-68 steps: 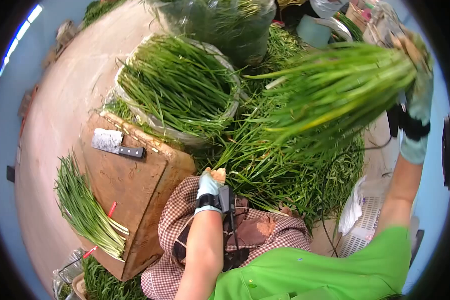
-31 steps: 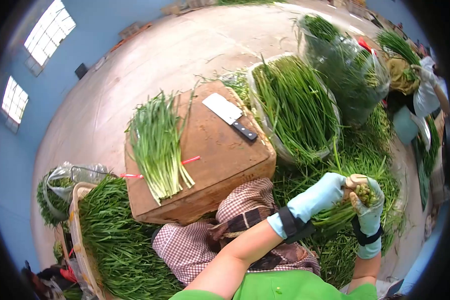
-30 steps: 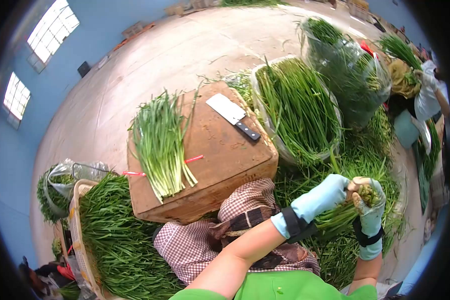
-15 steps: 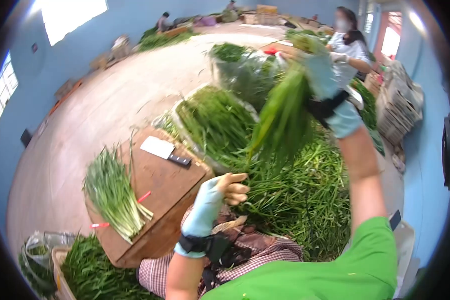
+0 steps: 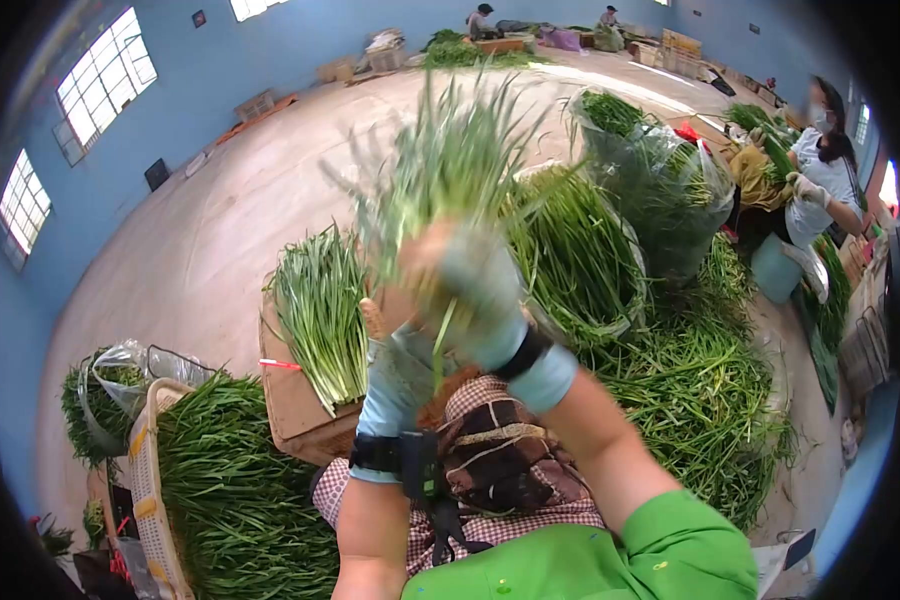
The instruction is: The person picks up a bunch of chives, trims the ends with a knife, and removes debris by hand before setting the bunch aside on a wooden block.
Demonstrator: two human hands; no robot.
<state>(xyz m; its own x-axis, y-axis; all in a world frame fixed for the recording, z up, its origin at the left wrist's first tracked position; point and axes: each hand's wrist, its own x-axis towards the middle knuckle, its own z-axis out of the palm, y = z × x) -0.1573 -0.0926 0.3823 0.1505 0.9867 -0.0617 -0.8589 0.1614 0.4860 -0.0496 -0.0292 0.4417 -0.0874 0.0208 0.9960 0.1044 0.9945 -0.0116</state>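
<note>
A bunch of garlic chives (image 5: 460, 160) stands leaves-up in front of me, blurred by motion. My right hand (image 5: 475, 285), in a light blue fingerless glove, is closed around its lower end. Just left of it, my left hand (image 5: 390, 335) is raised against the same end with its thumb up; its other fingers are smeared and partly hidden. Behind my wrists, a tidy pile of garlic chives (image 5: 325, 315) lies on a wooden board (image 5: 305, 425), with a red-and-white strip (image 5: 280, 364) at its left edge.
A crate (image 5: 150, 500) of greens stands at left. Loose chives (image 5: 680, 400) are heaped at right, below a filled bag (image 5: 580, 260) and a larger clear bag (image 5: 660, 210). A person (image 5: 820, 180) works at far right; others sit at the back.
My right hand has swung down and left with the bunch, whose leaves now point up instead of hanging. My left hand has risen to meet it. The view has turned left.
</note>
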